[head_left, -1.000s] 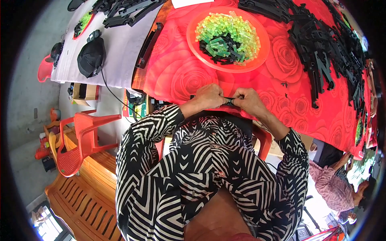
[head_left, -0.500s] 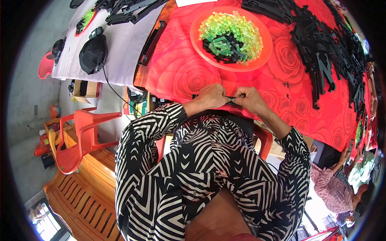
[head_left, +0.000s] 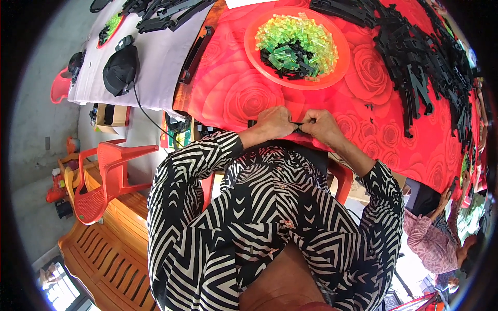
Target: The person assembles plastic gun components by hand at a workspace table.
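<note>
We take the red plate (head_left: 340,78) as our landmark. It sits on the rose-patterned red tablecloth (head_left: 228,93) and holds a heap of clear green plastic pieces (head_left: 301,39) with a few small black ones among them. To the right of the plate lies a large heap of long black plastic parts (head_left: 415,67). To its left a black cap (head_left: 120,70) rests on a pale cloth.

Below the plate, at the near table edge, our left hand (head_left: 274,123) and right hand (head_left: 320,126) meet, knuckles almost touching. Both are closed on a thin black strip (head_left: 296,124), of which only a short stretch shows between them and a stub past the left hand. Whether a green piece is pinched in there too we cannot tell; the fingers hide it.

To do this well, we judge, the strip should stay level and braced near the table edge. Both thumbs should press close to the joint, and the push should be short and straight so the thin part does not bend.
</note>
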Demonstrator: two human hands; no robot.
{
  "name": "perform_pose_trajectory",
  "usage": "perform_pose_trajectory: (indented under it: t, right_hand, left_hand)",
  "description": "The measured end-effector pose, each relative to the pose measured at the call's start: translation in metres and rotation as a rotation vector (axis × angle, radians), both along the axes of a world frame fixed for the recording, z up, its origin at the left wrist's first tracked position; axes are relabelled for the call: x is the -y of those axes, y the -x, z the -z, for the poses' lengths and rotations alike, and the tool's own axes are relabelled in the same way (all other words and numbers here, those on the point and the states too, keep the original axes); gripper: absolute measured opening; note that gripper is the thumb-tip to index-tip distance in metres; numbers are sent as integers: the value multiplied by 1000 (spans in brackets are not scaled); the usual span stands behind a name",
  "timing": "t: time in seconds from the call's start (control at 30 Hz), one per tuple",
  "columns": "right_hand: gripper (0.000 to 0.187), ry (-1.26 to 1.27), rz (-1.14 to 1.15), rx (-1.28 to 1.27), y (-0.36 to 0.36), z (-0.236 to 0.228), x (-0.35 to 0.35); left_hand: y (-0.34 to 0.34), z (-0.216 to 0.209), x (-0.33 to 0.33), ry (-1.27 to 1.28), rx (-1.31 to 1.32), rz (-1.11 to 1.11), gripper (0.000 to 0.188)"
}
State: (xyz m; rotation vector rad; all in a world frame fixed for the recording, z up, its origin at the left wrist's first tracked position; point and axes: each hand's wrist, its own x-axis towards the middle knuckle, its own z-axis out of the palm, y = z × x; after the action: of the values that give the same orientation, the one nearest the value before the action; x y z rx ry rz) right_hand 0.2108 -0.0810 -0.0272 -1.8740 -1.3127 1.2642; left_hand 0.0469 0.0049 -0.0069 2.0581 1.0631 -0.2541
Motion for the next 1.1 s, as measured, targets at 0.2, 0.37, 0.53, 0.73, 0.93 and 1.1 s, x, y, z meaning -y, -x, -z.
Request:
perform_pose_trajectory:
  t: [0.2,0.37,0.53,0.73,0.93,1.1]
  right_hand:
    - [17,-33,-4,107,3,0,7]
    - [23,-58,-29,229,10,-16,11]
    - [21,-136,-167,368,8,-21,15]
    - [22,-183,-256,417,11,-25,13]
    - [21,-477,-153,582,14,-33,-1]
    - [25,-535,-135,666,20,-16,-9]
  left_hand:
    - [7,7,-2,-28,72,58,29]
    - [14,5,4,-18,163,60,27]
    - [14,-1,14,-92,186,57,25]
    - [14,-6,8,-195,165,209,22]
    - [11,-11,-9,-367,333,279,19]
    - [12,4,-8,-649,370,272,19]
